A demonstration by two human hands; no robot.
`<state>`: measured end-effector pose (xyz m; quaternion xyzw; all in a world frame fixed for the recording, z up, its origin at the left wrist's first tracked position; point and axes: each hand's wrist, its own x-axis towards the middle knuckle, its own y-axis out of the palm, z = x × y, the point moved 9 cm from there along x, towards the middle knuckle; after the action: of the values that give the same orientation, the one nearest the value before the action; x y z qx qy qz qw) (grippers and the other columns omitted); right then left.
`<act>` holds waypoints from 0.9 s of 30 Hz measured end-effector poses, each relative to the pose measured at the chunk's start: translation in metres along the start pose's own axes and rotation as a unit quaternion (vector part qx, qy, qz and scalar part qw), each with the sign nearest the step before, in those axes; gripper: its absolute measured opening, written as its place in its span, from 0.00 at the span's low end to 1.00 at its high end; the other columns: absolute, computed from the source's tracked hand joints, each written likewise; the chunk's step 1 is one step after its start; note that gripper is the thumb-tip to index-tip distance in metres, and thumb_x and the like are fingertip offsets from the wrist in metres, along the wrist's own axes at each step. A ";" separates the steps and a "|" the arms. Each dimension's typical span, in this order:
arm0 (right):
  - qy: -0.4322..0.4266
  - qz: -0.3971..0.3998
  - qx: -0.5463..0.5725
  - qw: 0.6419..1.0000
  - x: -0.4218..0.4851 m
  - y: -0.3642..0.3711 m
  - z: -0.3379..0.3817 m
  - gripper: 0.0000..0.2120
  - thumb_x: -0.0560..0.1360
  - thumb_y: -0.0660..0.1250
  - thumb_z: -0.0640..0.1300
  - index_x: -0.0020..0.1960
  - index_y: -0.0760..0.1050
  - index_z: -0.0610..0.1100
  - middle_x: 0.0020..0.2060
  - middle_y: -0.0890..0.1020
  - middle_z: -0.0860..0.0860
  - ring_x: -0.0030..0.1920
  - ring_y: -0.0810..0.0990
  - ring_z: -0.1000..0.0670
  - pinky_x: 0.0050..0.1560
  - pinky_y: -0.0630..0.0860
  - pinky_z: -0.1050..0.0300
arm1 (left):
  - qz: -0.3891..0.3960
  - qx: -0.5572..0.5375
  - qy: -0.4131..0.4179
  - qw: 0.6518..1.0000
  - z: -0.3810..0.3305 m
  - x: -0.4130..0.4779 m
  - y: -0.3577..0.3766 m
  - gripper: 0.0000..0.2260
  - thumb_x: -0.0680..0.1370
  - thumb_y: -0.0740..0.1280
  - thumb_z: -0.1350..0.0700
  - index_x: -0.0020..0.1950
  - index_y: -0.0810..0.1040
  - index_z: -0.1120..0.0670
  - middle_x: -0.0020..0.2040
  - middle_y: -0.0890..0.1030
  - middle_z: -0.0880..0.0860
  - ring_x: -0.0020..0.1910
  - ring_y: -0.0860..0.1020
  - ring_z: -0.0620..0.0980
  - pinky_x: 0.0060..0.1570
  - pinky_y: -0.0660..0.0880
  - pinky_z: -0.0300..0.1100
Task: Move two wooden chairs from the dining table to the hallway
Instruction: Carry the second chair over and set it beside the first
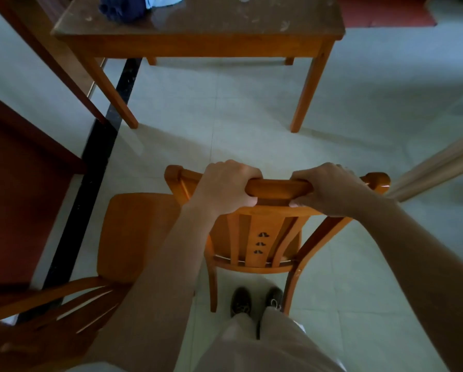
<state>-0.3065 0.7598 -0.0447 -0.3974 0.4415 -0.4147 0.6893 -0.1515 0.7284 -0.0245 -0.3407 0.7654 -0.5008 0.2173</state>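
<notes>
Both hands grip one wooden chair's top rail.
Left hand [225, 187] and right hand [329, 190] wrap closed around the wooden chair [262, 237]; second chair [133, 237] just left.

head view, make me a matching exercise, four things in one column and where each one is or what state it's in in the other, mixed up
Things:
1. orange wooden chair with slatted back
2. second orange wooden chair
3. dark blue bundled cloth
4. dark lace-up shoes

Places or states:
A. on the brown wooden table, far left part
B. top rail gripped by left hand and right hand
C. on the pale tiled floor, seen below the gripped chair's back
D. standing ungripped to the left of the gripped chair

Pairs: 1-B, 2-D, 3-A, 4-C
</notes>
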 end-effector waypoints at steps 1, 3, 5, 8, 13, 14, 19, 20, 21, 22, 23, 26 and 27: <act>0.005 0.000 -0.001 1.000 -0.011 0.006 0.005 0.08 0.77 0.71 0.59 0.48 0.73 0.59 0.32 0.76 0.59 0.36 0.76 0.60 0.40 0.70 0.55 | -0.001 -0.002 0.004 1.000 -0.005 -0.011 0.004 0.04 0.75 0.72 0.53 0.48 0.84 0.47 0.34 0.80 0.44 0.32 0.77 0.45 0.35 0.72 0.39; 0.013 -0.006 -0.007 1.000 -0.031 0.019 0.015 0.08 0.77 0.70 0.59 0.50 0.74 0.58 0.34 0.78 0.59 0.38 0.79 0.56 0.42 0.70 0.54 | -0.005 0.001 0.007 1.000 -0.013 -0.032 0.012 0.03 0.76 0.72 0.53 0.49 0.84 0.47 0.34 0.79 0.44 0.33 0.78 0.45 0.37 0.76 0.40; 0.018 -0.014 -0.019 1.000 -0.052 0.033 0.025 0.10 0.77 0.70 0.60 0.54 0.75 0.58 0.37 0.80 0.59 0.41 0.80 0.53 0.44 0.71 0.53 | -0.012 -0.003 0.012 1.000 -0.021 -0.056 0.021 0.04 0.76 0.73 0.53 0.50 0.85 0.47 0.35 0.79 0.43 0.33 0.78 0.44 0.36 0.73 0.38; 0.020 -0.035 -0.034 0.999 -0.088 0.060 0.040 0.13 0.76 0.69 0.62 0.58 0.75 0.60 0.41 0.82 0.60 0.44 0.82 0.52 0.47 0.75 0.51 | -0.023 -0.002 0.019 1.000 -0.037 -0.094 0.035 0.03 0.75 0.73 0.53 0.48 0.84 0.46 0.35 0.81 0.43 0.32 0.76 0.41 0.33 0.65 0.32; -0.007 -0.080 -0.055 0.995 -0.156 0.115 0.069 0.09 0.76 0.70 0.61 0.49 0.71 0.60 0.34 0.77 0.62 0.34 0.78 0.56 0.35 0.71 0.57 | -0.038 0.020 0.029 0.999 -0.066 -0.175 0.075 0.03 0.77 0.70 0.52 0.45 0.84 0.48 0.37 0.82 0.44 0.29 0.75 0.40 0.28 0.57 0.29; -0.016 -0.101 -0.068 0.992 -0.170 0.126 0.073 0.10 0.75 0.69 0.61 0.49 0.71 0.59 0.35 0.78 0.62 0.32 0.78 0.55 0.33 0.68 0.58 | -0.041 0.029 0.032 0.998 -0.071 -0.191 0.085 0.03 0.77 0.71 0.52 0.46 0.84 0.48 0.38 0.82 0.44 0.29 0.75 0.40 0.28 0.56 0.30; -0.058 -0.151 -0.044 0.986 -0.260 0.196 0.103 0.08 0.79 0.66 0.57 0.54 0.81 0.57 0.38 0.85 0.57 0.29 0.82 0.53 0.29 0.71 0.62 | -0.024 0.025 0.046 0.998 -0.107 -0.288 0.156 0.07 0.75 0.77 0.50 0.51 0.84 0.50 0.43 0.86 0.47 0.34 0.83 0.45 0.33 0.74 0.36; -0.056 -0.160 -0.044 0.985 -0.272 0.207 0.105 0.09 0.79 0.65 0.57 0.54 0.82 0.56 0.41 0.87 0.56 0.32 0.84 0.52 0.31 0.75 0.61 | -0.028 0.024 0.043 0.998 -0.112 -0.301 0.168 0.08 0.75 0.77 0.50 0.51 0.84 0.50 0.44 0.87 0.48 0.36 0.84 0.46 0.36 0.78 0.38; -0.053 -0.171 -0.044 0.983 -0.283 0.216 0.106 0.11 0.78 0.64 0.57 0.54 0.83 0.55 0.43 0.88 0.56 0.35 0.86 0.51 0.34 0.78 0.58 | -0.037 0.018 0.043 0.998 -0.117 -0.312 0.177 0.08 0.75 0.78 0.49 0.50 0.85 0.49 0.44 0.87 0.47 0.37 0.85 0.46 0.38 0.80 0.40; -0.051 -0.179 -0.045 0.981 -0.291 0.224 0.107 0.13 0.78 0.63 0.57 0.54 0.84 0.55 0.45 0.89 0.55 0.38 0.87 0.49 0.37 0.81 0.55 | -0.045 0.012 0.044 0.998 -0.121 -0.320 0.184 0.07 0.75 0.78 0.49 0.49 0.85 0.49 0.44 0.88 0.47 0.37 0.85 0.46 0.38 0.81 0.41; -0.046 -0.185 -0.043 0.981 -0.297 0.229 0.107 0.14 0.78 0.62 0.57 0.55 0.84 0.54 0.47 0.89 0.54 0.40 0.88 0.48 0.41 0.83 0.53 | -0.049 0.007 0.042 0.998 -0.123 -0.325 0.189 0.06 0.75 0.77 0.48 0.48 0.85 0.48 0.44 0.88 0.46 0.38 0.85 0.45 0.39 0.81 0.42; -0.041 -0.196 -0.033 0.979 -0.297 0.230 0.110 0.15 0.78 0.63 0.57 0.53 0.85 0.53 0.47 0.89 0.53 0.42 0.89 0.47 0.45 0.84 0.49 | -0.055 0.020 0.039 0.998 -0.119 -0.325 0.194 0.08 0.75 0.78 0.48 0.51 0.85 0.48 0.46 0.88 0.47 0.40 0.86 0.46 0.42 0.82 0.43; -0.039 -0.200 -0.028 0.979 -0.293 0.226 0.110 0.14 0.78 0.63 0.56 0.52 0.85 0.52 0.45 0.89 0.53 0.42 0.88 0.47 0.45 0.84 0.48 | -0.056 0.025 0.041 0.997 -0.115 -0.322 0.193 0.09 0.74 0.77 0.48 0.51 0.84 0.49 0.46 0.88 0.48 0.40 0.86 0.47 0.41 0.82 0.42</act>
<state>-0.2316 1.1274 -0.1369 -0.5130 0.3373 -0.5159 0.5975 -0.0711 1.0889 -0.1572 -0.3565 0.7409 -0.5447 0.1653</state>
